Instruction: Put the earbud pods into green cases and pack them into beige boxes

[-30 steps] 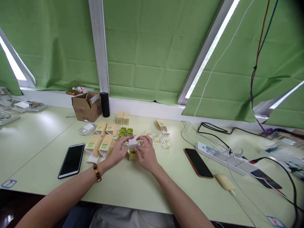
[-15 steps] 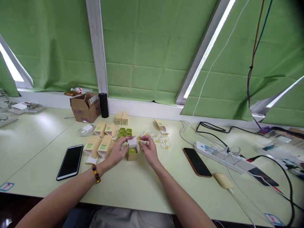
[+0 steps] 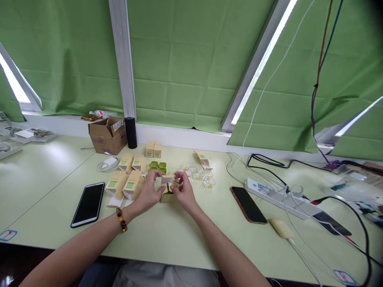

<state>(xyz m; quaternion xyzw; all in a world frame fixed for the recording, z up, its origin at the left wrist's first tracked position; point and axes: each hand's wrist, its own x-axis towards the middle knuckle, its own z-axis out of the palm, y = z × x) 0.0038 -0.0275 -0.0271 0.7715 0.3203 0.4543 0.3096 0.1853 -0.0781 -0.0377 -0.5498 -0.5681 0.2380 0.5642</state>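
A small tan cardboard box (image 3: 167, 197) stands on the table between my hands, its top flaps partly folded in over the green thing inside. My left hand (image 3: 151, 191) grips the box's left side, thumb at the flap and fingers behind. From the right, my right hand (image 3: 184, 192) holds the other side, its thumb on a flap. Just behind are several green square containers (image 3: 158, 166). Several clear plastic cups (image 3: 206, 179) with yellow marks lie to the right. Several open tan boxes (image 3: 133, 185) with green labels stand left of my left hand.
A phone (image 3: 88, 204) lies at the left and another phone (image 3: 248, 204) at the right. Two closed boxes (image 3: 153, 149), a flattened carton (image 3: 203, 160), a brown cardboard box (image 3: 108, 137) and a black cylinder (image 3: 131, 132) are farther back. A power strip (image 3: 277, 197) with cables crosses the right side.
The side flaps of the small box have been folded inward, now covering much of the green thing inside. Both thumbs have moved in to the flaps, and my right hand has shifted slightly left.
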